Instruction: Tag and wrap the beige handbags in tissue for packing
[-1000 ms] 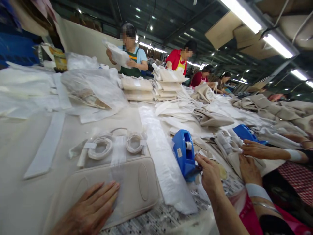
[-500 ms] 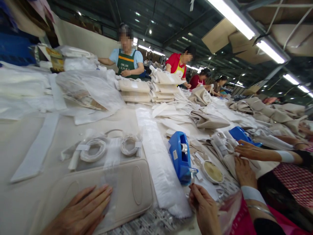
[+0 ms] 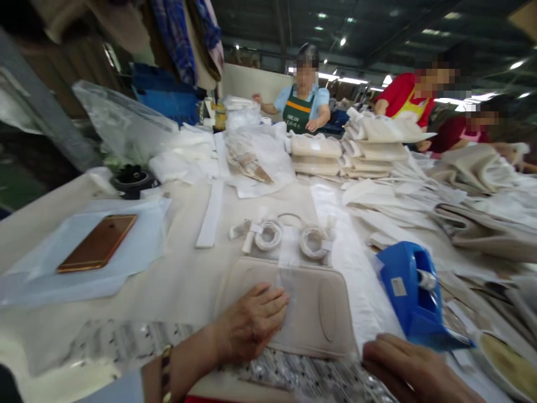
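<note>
My left hand (image 3: 251, 322) lies flat, fingers stretched, on a beige padded bag panel (image 3: 310, 313) wrapped in a clear plastic sleeve (image 3: 288, 263). Two coiled white straps (image 3: 268, 235) lie just beyond the panel. My right hand (image 3: 413, 369) is low at the right, by the panel's near corner, with its fingers curled under; what they hold is hidden. A blue tape dispenser (image 3: 413, 296) stands just above that hand.
A gold phone (image 3: 98, 242) lies on a pale sheet at the left. A white strip (image 3: 212, 212), plastic bags (image 3: 251, 151) and stacks of beige pieces (image 3: 316, 154) fill the table behind. Other people work at the far side. A round dish (image 3: 507, 364) sits at the right edge.
The view has swung left, bringing the phone into sight. My right hand has come back from the dispenser to the table's near edge. My left hand stays on the panel.
</note>
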A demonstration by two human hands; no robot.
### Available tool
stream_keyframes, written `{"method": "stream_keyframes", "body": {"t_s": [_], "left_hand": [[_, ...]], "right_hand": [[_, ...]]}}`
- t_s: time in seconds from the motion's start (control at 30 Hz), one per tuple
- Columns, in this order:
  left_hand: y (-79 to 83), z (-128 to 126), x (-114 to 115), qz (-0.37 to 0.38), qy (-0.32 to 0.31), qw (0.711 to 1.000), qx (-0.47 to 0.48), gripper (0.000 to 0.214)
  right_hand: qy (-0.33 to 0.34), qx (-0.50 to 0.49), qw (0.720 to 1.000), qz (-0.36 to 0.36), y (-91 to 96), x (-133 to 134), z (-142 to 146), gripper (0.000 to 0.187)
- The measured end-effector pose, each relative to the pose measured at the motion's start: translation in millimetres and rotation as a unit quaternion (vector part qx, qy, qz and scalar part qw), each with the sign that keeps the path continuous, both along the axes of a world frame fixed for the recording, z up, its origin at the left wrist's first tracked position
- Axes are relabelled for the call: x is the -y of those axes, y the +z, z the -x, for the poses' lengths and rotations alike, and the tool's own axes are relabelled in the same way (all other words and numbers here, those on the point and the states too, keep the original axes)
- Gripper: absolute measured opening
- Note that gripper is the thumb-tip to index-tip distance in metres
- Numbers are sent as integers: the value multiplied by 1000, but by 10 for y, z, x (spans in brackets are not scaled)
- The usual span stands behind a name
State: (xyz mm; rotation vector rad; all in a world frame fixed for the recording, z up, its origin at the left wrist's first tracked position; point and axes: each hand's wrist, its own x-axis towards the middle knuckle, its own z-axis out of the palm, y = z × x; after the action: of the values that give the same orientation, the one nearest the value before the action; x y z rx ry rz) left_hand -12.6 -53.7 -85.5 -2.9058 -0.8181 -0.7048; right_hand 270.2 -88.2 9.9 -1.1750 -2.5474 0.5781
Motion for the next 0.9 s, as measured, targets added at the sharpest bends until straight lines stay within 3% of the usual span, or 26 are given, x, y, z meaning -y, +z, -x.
{"method": "stream_keyframes", "body": {"t_s": [0.1, 0.23, 0.37, 0.5, 0.7, 0.9], "left_hand": [[-6, 13, 5, 18, 4, 1000, -15, 28], [23, 16, 8, 26, -12, 999, -19, 24], [-22, 15, -8, 31, -18, 999, 2, 21], [-82, 15, -11, 46, -20, 999, 4, 24], [-78, 23, -12, 51, -25, 998, -2, 26], [-61, 27, -15, 51, -28, 998, -4, 26]], "right_hand": [[145, 119, 982, -24, 97, -455, 486, 20], [204, 273, 937, -78, -28, -946, 902, 13], [223, 341, 910, -75, -94, -1204, 1090, 15], [210, 381, 899, -41, -56, -1251, 1207, 22], [139, 412, 901, -10, 9, -1303, 1345, 20], [139, 388, 911, 27, -7, -1428, 1314, 15]]}}
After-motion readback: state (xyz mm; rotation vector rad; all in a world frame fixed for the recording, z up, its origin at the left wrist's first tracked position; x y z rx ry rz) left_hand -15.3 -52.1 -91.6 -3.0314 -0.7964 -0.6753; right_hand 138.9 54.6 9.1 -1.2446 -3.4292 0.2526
